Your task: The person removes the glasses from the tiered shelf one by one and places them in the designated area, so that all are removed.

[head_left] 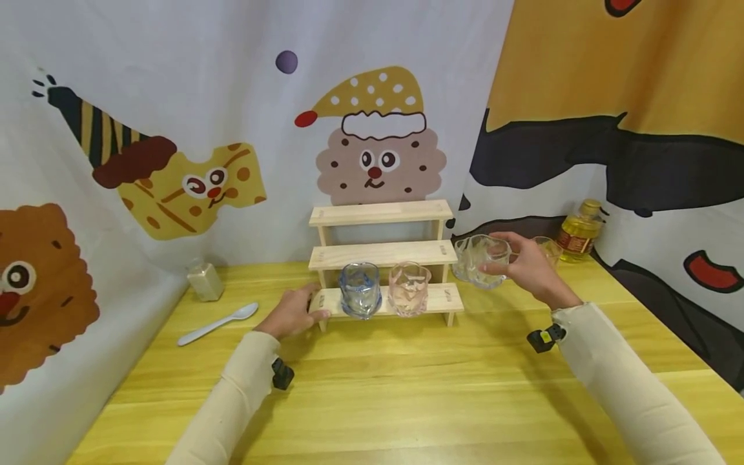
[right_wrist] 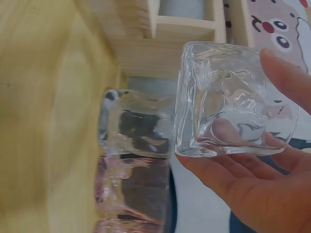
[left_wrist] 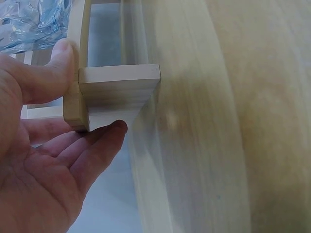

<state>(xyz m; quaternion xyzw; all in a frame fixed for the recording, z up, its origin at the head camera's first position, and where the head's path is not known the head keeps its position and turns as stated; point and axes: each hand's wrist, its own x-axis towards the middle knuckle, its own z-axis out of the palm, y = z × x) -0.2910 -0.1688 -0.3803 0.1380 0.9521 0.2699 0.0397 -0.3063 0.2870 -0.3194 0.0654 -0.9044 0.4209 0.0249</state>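
Only the left wrist view shows how the left hand grips the three-step stand: the thumb presses one side of the lowest step's end, with fingers curled beneath. The right wrist view alone shows the row of standing glasses plainly, a clear glass with pink-tinted tumblers next to it; from the head they are largely hidden behind the right hand. That hand, thumb and fingers parted only by the width of what they hold, has a colourless glass raised off the table, just right of the stand. The head view adds a blue-tinted glass and a pink glass side by side on the lowest step, a bottle of yellow oil, a pale spoon and a small jar

The stand is pale, smooth wood with square-cut edges; the table has streaky yellow grain. The held glass is thick-based, its transparent walls rippled into uneven folds, its rim wavy
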